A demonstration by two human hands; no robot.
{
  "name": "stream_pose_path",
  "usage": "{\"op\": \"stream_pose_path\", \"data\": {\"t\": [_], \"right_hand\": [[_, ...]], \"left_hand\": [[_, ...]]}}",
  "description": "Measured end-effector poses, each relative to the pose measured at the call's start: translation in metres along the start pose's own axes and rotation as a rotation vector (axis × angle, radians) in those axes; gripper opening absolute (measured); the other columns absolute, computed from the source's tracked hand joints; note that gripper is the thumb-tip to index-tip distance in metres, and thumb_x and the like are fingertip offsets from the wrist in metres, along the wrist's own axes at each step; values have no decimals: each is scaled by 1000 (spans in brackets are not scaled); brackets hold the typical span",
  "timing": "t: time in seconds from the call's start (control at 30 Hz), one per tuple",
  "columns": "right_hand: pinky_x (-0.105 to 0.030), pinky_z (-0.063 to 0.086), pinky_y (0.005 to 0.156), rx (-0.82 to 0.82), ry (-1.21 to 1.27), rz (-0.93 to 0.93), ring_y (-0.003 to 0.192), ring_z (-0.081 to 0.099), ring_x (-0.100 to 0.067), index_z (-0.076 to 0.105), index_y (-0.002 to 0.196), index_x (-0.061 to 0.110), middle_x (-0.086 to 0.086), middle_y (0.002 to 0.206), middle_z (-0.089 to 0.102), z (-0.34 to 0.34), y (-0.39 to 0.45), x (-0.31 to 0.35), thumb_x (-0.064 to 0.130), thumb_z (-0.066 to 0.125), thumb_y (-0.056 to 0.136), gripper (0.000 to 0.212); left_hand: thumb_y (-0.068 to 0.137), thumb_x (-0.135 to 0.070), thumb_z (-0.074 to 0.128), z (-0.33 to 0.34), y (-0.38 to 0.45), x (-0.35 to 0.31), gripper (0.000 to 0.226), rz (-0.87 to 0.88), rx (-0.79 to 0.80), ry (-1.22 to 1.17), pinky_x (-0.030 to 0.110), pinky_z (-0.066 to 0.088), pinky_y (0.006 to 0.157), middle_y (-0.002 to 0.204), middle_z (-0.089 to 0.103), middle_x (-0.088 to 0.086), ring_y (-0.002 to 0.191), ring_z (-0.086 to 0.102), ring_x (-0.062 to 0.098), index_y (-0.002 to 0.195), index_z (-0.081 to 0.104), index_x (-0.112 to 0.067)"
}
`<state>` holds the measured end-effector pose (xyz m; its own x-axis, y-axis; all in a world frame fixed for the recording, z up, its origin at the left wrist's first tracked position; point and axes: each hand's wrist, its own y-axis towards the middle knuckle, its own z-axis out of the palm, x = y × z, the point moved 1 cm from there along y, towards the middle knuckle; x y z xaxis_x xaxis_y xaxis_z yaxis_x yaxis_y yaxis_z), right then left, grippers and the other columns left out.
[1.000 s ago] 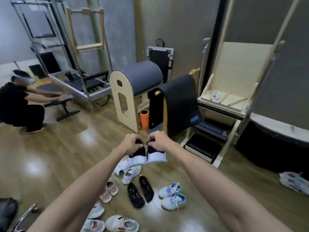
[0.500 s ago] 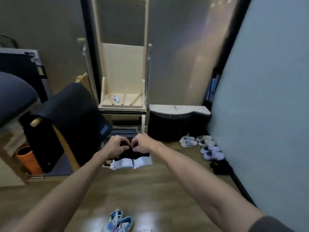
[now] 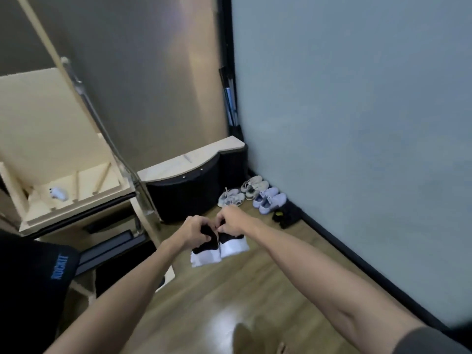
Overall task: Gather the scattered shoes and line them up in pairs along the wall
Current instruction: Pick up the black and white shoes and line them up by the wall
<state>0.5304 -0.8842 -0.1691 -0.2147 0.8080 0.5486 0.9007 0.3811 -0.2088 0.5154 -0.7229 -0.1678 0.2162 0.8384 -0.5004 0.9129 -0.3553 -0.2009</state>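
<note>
I carry a pair of black shoes with white soles above the floor. My left hand (image 3: 195, 229) grips the left black shoe (image 3: 205, 252) and my right hand (image 3: 229, 221) grips the right black shoe (image 3: 233, 245), side by side with their white soles toward me. Ahead, along the blue-grey wall (image 3: 357, 149), stand a grey-white pair (image 3: 231, 198), a beige pair (image 3: 254, 186), a lilac pair (image 3: 269, 200) and a black pair (image 3: 286, 215).
A black curved unit with a pale wooden top (image 3: 189, 162) fills the corner behind the shoes. A wooden frame with a metal pole (image 3: 102, 129) stands to the left. A black mat (image 3: 33, 282) hangs at the lower left. My foot (image 3: 242, 335) shows at the bottom.
The view has swung right, away from the scattered shoes and the crouching person, toward the corner. The lined-up shoes along the wall are now closer. Both hands still hold the black pair.
</note>
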Motion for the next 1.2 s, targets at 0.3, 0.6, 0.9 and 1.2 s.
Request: {"op": "stream_pose_path", "data": {"t": [0.3,0.6,0.9,1.2], "right_hand": [[-34,59,71,17,-20,48,87,67,-25,74,99,16,-11,102,67,-112,69,-87,10,73,76,23],[-31,51,88,-66,-57,83,104,58,-23,68,115,15,-13,114,63,-125,155,-123,5,75,71,45],[-31,43,69,-280,-75,344,98,57,-34,63,97,7,-15,97,62,-140,282,-138,16,68,72,26],[-38,51,83,-353,344,592,98,60,-30,45,117,8,-11,107,60,-133,393,-142,29,65,84,44]], "left_hand": [[76,-2,69,-13,150,-59,28,100,19,83,15,48,68,94,71,3,81,63,10,102,71,-12],[73,6,64,-44,251,-34,26,156,-29,96,17,47,62,93,71,7,76,65,16,96,70,-5],[67,0,55,-97,388,47,18,160,12,-26,24,35,50,73,54,-1,66,49,19,74,48,-15],[61,-8,66,-134,501,127,30,267,134,-108,20,32,48,76,54,-2,65,47,15,82,47,-15]]}}
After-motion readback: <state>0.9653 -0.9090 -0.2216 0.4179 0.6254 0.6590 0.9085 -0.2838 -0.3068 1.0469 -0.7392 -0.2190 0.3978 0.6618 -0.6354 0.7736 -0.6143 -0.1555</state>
